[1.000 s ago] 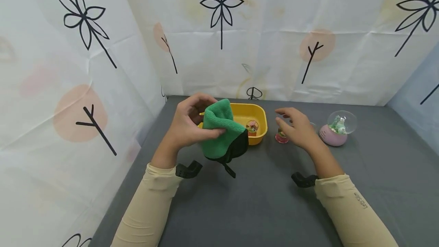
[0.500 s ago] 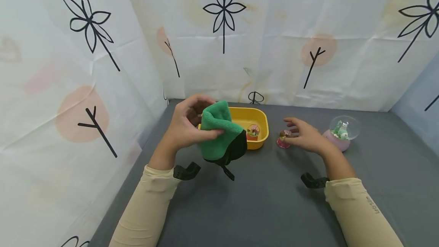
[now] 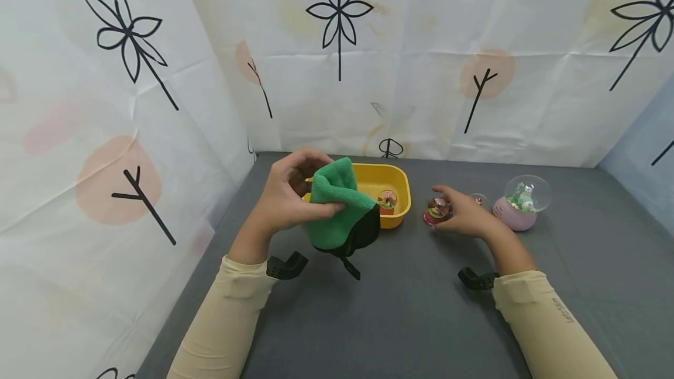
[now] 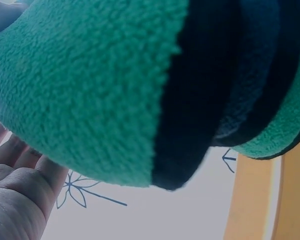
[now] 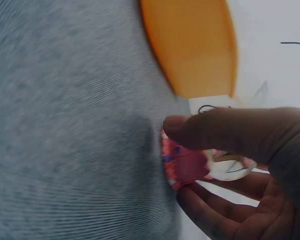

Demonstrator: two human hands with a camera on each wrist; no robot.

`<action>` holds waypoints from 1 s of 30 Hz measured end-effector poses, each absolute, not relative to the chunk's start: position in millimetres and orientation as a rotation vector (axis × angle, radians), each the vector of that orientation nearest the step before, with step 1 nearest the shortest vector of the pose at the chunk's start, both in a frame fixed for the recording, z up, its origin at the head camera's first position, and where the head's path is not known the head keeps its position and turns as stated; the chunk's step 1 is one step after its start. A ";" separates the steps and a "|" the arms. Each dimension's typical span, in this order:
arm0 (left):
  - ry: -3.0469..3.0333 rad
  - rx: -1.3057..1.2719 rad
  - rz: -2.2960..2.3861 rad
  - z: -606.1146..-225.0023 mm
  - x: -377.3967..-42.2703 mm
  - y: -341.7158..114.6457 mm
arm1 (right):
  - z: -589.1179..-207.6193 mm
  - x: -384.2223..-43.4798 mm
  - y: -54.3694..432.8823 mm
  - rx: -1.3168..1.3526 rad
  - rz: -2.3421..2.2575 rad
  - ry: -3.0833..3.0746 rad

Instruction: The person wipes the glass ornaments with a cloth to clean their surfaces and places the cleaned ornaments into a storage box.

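Note:
My left hand (image 3: pixel 286 197) grips a folded green plush cloth (image 3: pixel 336 212) with black trim and a dangling strap. Thumb in front, fingers behind, it holds the cloth up before a yellow tub (image 3: pixel 404 189). In the left wrist view the cloth (image 4: pixel 90 90) fills most of the picture. Right of the tub, my right hand (image 3: pixel 466 215) pinches a small snow globe (image 3: pixel 436 213) with a pink base. The right wrist view shows the thumb on one side of the pink base (image 5: pixel 185 165) and fingers on the other; the base is close to the grey cloth.
Inside the tub sits another small snow globe (image 3: pixel 387 199) with a red-orange base. A third small globe (image 3: pixel 478 198) shows partly behind my right hand. Farther right stands a larger globe (image 3: pixel 515 214) with a lilac base. Patterned curtains (image 3: pixel 432 92) border the grey table (image 3: pixel 400 314).
My right hand was above and beside the pink-based globe, shifted right, then came back left and took hold of it. My left hand keeps holding the cloth in nearly the same place.

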State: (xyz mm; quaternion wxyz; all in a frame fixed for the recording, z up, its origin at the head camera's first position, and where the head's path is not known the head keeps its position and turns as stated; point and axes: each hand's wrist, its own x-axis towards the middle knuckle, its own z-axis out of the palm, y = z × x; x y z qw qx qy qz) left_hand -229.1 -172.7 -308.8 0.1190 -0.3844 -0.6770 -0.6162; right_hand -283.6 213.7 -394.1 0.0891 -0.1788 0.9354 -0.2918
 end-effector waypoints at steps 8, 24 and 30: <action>-1.985 -1.144 -1.808 -310.3 -230.7 -166.8 | -401.2 -287.1 217.4 -0.571 -0.887 2.837; -2.010 -1.146 -1.820 -314.8 -230.0 -161.0 | -362.0 -269.7 218.0 -0.633 -1.119 3.067; -2.006 -1.160 -1.838 -313.2 -228.4 -158.1 | -338.8 -253.9 214.0 -0.626 -1.340 3.168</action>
